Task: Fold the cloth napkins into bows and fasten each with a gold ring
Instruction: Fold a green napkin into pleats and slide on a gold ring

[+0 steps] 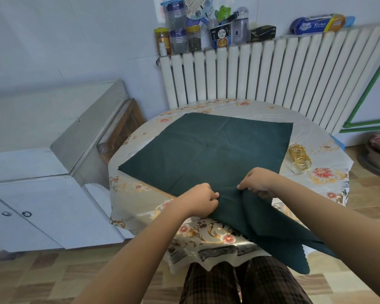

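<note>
A dark green cloth napkin (208,148) lies spread flat on the round table, one corner pointing toward me. My left hand (199,199) pinches the cloth near its front edge. My right hand (258,183) grips a bunched fold of the same cloth a little to the right. Below my hands more green cloth (270,227) hangs over the table's front edge toward my lap. Whether this is the same napkin or another one under it I cannot tell. A pile of gold rings (299,157) sits to the right of the napkin.
The table carries a shiny flowered tablecloth (140,187). A white radiator (272,73) stands right behind it, with jars, bottles and boxes (206,29) on top. A white cabinet (42,150) is to the left. My checked trousers (239,284) show below the table edge.
</note>
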The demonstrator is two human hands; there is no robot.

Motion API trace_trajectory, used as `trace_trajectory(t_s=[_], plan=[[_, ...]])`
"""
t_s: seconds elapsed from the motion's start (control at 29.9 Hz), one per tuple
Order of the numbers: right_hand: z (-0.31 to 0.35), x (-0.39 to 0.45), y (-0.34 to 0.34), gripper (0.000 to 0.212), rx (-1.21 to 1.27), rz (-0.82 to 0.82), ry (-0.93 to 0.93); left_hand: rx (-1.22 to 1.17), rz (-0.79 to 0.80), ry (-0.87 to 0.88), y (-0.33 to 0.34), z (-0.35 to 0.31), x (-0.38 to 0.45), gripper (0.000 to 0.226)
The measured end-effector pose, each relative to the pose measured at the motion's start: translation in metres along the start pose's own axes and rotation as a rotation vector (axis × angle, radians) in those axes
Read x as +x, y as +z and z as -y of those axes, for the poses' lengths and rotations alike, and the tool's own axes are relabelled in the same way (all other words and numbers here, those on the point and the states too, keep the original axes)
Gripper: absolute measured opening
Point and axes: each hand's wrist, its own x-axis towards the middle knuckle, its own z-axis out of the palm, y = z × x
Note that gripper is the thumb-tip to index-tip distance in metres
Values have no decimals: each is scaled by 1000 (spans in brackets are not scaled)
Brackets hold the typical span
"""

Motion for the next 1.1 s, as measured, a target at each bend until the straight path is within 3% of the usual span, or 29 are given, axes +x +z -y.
trace_trajectory(t_s=[0.1, 0.27, 0.4, 0.47, 0.63, 0.73, 0.87, 1.0, 1.1], plan=[[0, -10, 2, 24, 401, 162, 82, -234, 14, -73, -5, 8, 4, 39], [-7, -22, 0, 38, 801, 357, 74, -516, 63, -103, -15, 8, 0, 50], [-8, -32, 5, 34, 800, 397, -25, -479, 68, -114, -19, 1, 0, 57], [-7, -34, 10, 31, 780, 370, -55, -349, 74, -108, -19, -1, 1, 60], [-12, -34, 11, 26, 793, 350, -75, -161, 96, -88, -19, -3, -1, 35], [-15, -33, 16, 20, 623, 250, -158, -117, 113, -84, -21, 2, -3, 20], [-27, -27, 32, 20, 99, -50, -398, -157, 52, -80, -20, 3, -8, 21], [-43, -30, 45, 17, -181, -197, -623, 37, -165, -44, 4, -6, -7, 22], [-56, -34, 58, 44, -426, -282, -758, -33, -366, -45, 23, -5, -5, 11]])
